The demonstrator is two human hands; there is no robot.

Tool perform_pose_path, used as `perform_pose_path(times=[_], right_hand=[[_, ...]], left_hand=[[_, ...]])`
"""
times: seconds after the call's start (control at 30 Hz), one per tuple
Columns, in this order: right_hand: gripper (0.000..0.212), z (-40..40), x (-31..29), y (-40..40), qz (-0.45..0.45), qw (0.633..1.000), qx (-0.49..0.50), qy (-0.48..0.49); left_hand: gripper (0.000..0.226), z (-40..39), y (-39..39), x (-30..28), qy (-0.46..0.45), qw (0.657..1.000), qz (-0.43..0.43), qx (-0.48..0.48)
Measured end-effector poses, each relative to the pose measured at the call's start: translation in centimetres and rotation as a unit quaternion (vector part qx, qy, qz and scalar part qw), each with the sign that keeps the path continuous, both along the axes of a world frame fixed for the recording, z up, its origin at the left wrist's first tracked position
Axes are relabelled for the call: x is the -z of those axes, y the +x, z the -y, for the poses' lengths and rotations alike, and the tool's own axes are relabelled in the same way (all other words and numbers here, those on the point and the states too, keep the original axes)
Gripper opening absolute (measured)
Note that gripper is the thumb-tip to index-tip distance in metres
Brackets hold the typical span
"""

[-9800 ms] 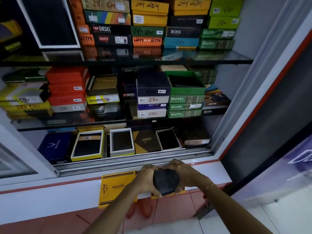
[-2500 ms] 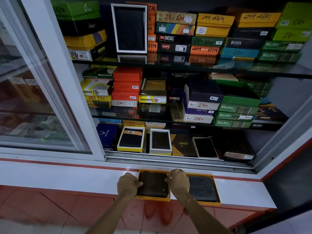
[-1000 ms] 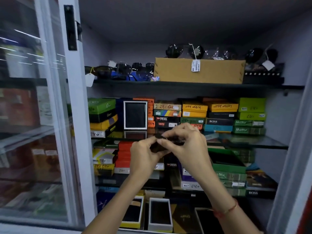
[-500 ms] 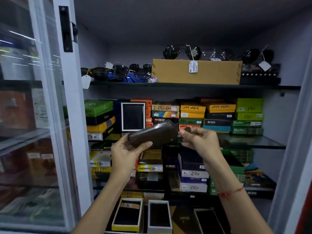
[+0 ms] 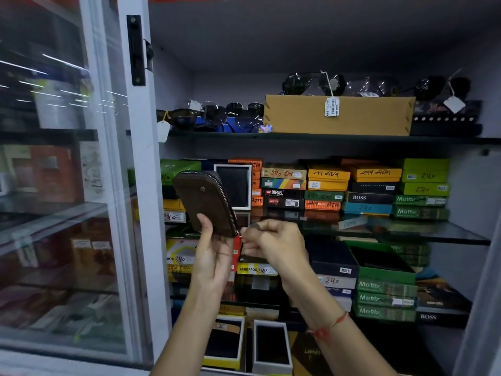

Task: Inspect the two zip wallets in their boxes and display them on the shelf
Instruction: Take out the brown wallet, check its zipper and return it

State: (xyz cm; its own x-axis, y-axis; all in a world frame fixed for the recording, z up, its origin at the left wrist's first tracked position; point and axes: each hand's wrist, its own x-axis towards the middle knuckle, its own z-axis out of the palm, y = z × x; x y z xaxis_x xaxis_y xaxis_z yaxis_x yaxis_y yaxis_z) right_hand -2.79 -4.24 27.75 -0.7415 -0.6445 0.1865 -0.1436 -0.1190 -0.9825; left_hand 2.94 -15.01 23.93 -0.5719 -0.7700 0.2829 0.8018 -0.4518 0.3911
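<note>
A dark brown zip wallet [image 5: 204,200] stands upright in front of the open cabinet, its metal zip running over the top and down the right edge. My left hand [image 5: 214,256] grips its lower end from below. My right hand [image 5: 271,240] pinches the zip puller at the wallet's bottom right corner. The second wallet and the two yellow boxes are out of view below the frame.
The cabinet's glass shelves [image 5: 406,229] hold stacks of coloured wallet boxes [image 5: 328,185]. A tan box [image 5: 339,115] and sunglasses sit on the top shelf. Open display boxes [image 5: 271,346] lie on the bottom shelf. A white door frame [image 5: 132,185] and glass pane stand at the left.
I lifted the brown wallet out of its box on the ledge up to eye level. In the last half second it turned from lying flat to upright, with my right hand on the zip puller.
</note>
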Motion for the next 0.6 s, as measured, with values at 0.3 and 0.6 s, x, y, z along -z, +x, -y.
perform_pose_path(times=[0.3, 0.6], right_hand=[[0.013, -2.2, -3.4, -1.3, 0.024, 0.997, -0.017, -0.075], [0.011, -3.4, -3.6, -3.0, -0.081, 0.993, 0.062, -0.066]], left_hand=[[0.060, 2.3, 1.2, 2.3, -0.184, 0.969, 0.164, -0.031], [0.035, 1.9, 1.1, 1.4, -0.402, 0.832, 0.324, -0.205]])
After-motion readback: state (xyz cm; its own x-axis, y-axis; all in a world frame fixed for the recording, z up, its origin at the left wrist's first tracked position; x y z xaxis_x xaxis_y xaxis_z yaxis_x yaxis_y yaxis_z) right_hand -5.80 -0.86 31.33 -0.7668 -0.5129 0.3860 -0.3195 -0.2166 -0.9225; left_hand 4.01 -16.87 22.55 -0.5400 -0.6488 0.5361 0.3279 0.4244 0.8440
